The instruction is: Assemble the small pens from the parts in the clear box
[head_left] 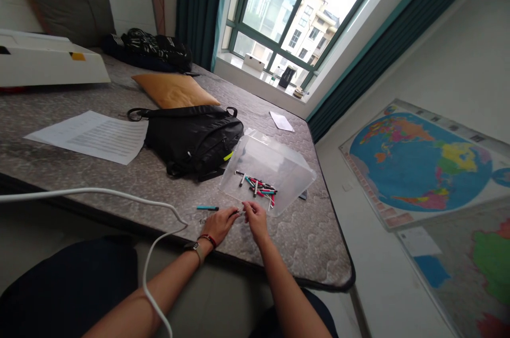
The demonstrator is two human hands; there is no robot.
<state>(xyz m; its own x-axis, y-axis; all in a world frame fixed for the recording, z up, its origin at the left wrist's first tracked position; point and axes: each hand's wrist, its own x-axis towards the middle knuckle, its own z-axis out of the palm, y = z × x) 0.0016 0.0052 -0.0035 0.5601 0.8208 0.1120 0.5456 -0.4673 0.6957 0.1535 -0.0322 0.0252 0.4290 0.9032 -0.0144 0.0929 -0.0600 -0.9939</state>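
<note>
Lower ctr of frame, L hand and R hand pinch a small dark item betw. them. Step: prob. two-handed fingertip work; next move likely needs steady grip. Item's long axis approx. L–R, tip direction unclear; teal pen nearby lies level, dark end frame R.
</note>
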